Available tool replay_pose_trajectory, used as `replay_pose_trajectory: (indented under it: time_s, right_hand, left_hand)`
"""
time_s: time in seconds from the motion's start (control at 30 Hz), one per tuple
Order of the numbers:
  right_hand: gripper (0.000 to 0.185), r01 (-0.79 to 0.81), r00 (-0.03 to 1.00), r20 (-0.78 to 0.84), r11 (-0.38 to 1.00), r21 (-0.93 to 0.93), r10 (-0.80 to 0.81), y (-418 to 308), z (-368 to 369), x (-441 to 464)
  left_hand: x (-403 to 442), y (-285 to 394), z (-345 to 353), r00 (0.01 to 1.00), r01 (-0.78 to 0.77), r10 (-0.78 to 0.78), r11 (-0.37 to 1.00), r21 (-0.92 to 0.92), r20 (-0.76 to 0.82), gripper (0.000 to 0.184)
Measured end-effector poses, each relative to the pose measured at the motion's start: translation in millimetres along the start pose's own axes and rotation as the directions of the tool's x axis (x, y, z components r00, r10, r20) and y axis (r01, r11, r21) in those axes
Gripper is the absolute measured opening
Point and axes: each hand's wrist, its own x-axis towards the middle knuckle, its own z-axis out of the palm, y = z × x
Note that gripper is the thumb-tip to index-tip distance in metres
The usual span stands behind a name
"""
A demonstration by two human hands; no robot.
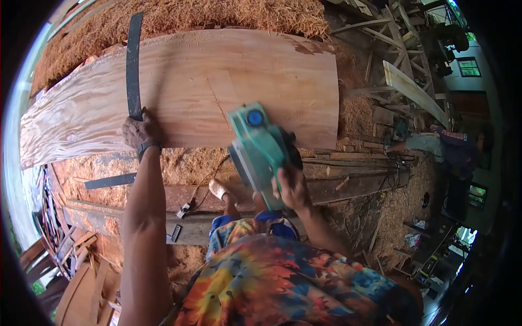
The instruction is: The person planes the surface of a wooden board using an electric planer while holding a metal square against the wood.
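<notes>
A wide plank with wavy grain lies across the view in front of me. My left hand is closed around a long dark flat strip, which lies across the plank at its near edge. My right hand grips the rear handle of a green electric planer with a blue knob. The planer is tilted over the plank's near edge, slightly blurred; whether its sole touches the wood is hidden. Another dark strip shows left of my forearm; I cannot tell if it joins the held one.
Wood shavings are heaped beyond the plank and scattered below it. Stacked boards lie at the right. A power cord and plug rest near my foot. Another person bends at the far right, beside a leaning pale board.
</notes>
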Motion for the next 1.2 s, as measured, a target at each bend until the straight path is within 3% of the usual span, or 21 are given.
replay_pose_trajectory:
  time_s: [0.1, 0.2, 0.4, 0.7, 0.87, 0.9, 0.97, 1.03, 1.07, 1.17, 1.2]
  right_hand:
    - [0.055, -0.069, 0.997, 0.026, 0.997, -0.023, 0.069, 8, -16, -29]
    - [0.062, -0.117, 0.993, 0.032, 0.993, -0.013, 0.118, 3, -20, -23]
    - [0.06, -0.1, 0.994, 0.037, 0.994, 0.039, 0.099, -10, -4, 17]
    - [0.039, 0.031, 0.999, -0.046, 0.999, 0.028, -0.03, -36, 34, 137]
    - [0.045, 0.128, 0.991, -0.03, 0.991, 0.026, -0.127, -63, 60, 242]
    - [0.046, 0.201, 0.979, -0.01, 0.971, -0.128, -0.204, -57, 59, 278]
    - [0.048, 0.246, 0.969, 0.026, 0.965, -0.096, -0.245, -78, 68, 310]
    - [0.05, 0.235, 0.972, 0.026, 0.966, -0.108, -0.234, -90, 73, 318]
    - [0.052, 0.233, 0.972, 0.028, 0.972, -0.008, -0.233, -93, 72, 313]
    - [0.05, 0.282, 0.957, 0.1, 0.952, -0.121, -0.271, -70, 46, 293]
    - [0.048, 0.412, 0.91, 0.108, 0.903, -0.124, -0.401, -53, 36, 279]
  left_hand:
    - [-1, 0, -1, 1.0, -0.002, 0.002, 1.0, 0.006, -0.023, 0.068]
    - [-4, 3, -3, 1.0, -0.002, 0.003, 1.0, 0.022, -0.01, 0.065]
    - [-4, 7, -7, 1.0, 0.018, -0.018, 0.999, 0.038, -0.007, 0.062]
    - [-5, 10, -12, 0.999, 0.044, -0.044, 0.999, 0.021, 0.011, 0.06]
    - [-7, 11, -11, 0.999, 0.02, -0.02, 1.0, -0.005, -0.026, 0.06]
    - [-6, 9, -9, 0.999, 0.027, -0.027, 1.0, -0.014, -0.022, 0.061]
    - [-4, 9, -10, 1.0, 0.027, -0.027, 1.0, -0.016, -0.013, 0.062]
    - [-2, 5, -5, 1.0, 0.013, -0.013, 1.0, -0.002, -0.021, 0.063]
    - [-1, 3, -2, 1.0, 0.01, -0.01, 1.0, 0.005, -0.013, 0.064]
    - [1, 2, -3, 1.0, -0.009, 0.009, 1.0, 0.026, -0.016, 0.065]
    - [1, 1, -2, 1.0, -0.005, 0.005, 1.0, 0.028, -0.021, 0.064]
